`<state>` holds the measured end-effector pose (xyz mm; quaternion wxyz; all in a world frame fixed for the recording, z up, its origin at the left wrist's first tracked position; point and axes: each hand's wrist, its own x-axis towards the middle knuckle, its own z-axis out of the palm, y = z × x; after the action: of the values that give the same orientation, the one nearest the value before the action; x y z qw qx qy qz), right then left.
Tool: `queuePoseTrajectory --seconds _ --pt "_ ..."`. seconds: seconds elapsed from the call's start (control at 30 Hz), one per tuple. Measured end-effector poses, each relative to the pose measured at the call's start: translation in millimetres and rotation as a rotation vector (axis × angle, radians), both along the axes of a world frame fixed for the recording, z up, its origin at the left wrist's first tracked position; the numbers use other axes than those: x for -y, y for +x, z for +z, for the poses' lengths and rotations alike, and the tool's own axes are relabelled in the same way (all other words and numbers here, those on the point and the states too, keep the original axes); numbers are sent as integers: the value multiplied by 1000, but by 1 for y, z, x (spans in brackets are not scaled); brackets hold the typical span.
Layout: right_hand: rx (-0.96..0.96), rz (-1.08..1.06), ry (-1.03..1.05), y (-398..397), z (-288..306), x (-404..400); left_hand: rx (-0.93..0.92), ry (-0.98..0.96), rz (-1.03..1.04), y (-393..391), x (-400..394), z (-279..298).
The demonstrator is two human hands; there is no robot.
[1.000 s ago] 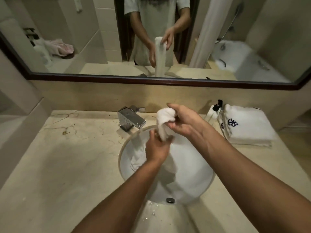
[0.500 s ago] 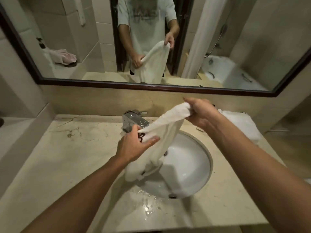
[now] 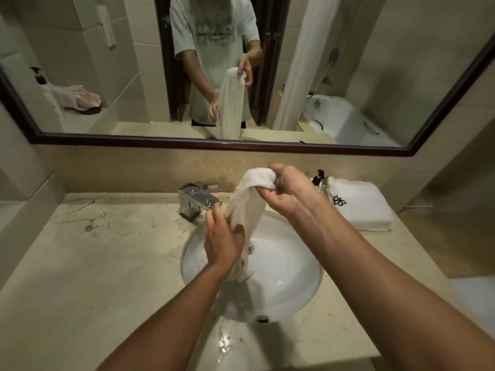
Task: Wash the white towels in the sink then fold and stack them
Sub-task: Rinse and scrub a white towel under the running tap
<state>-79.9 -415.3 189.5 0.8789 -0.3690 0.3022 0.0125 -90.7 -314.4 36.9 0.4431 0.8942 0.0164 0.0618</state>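
Wet towel (image 3: 247, 202) is held bunched over sink (image 3: 294, 269). Top gripped by right hand (image 3: 286, 191), lower part clenched by left hand (image 3: 223, 239).

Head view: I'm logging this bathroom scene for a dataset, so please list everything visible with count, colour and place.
wet towel: one, white, held up over the sink
sink: one, white, round, set in the counter
tap: one, chrome, behind the sink to the left
folded towels: a stack, count unclear, white with a dark emblem, right of the sink
pump bottle: one, dark top, beside the stack
counter: one, beige marble, wet at the front edge
mirror: one, dark frame, on the wall
pink cloth: one, seen in the mirror
left hand: grips the towel low
right hand: grips the towel's top
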Motion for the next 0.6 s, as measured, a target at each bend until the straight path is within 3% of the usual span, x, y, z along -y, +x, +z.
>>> queuePoseTrajectory --seconds 0.13,0.2,0.3,0.37,0.43,0.5,0.6 --pt "42 -3 -20 -4 -3 18 -11 -245 12 4 2 0" --pt "52 -36 -39 -4 -3 32 67 -322 -65 0 -6 -4" --pt "46 -37 -61 -6 -8 47 228 -98 -130 4 -23 -20" --pt "21 -31 -183 -6 -18 54 254 73 -149 11 -32 -22" --pt "-16 -58 -340 -7 -30 64 260 81 -140 13 -42 -13" --pt "-73 -2 -501 -10 -42 73 117 -83 -97 17 -48 4" --pt "-35 431 -805 -19 -52 75 -111 -244 -69 26 -47 26"
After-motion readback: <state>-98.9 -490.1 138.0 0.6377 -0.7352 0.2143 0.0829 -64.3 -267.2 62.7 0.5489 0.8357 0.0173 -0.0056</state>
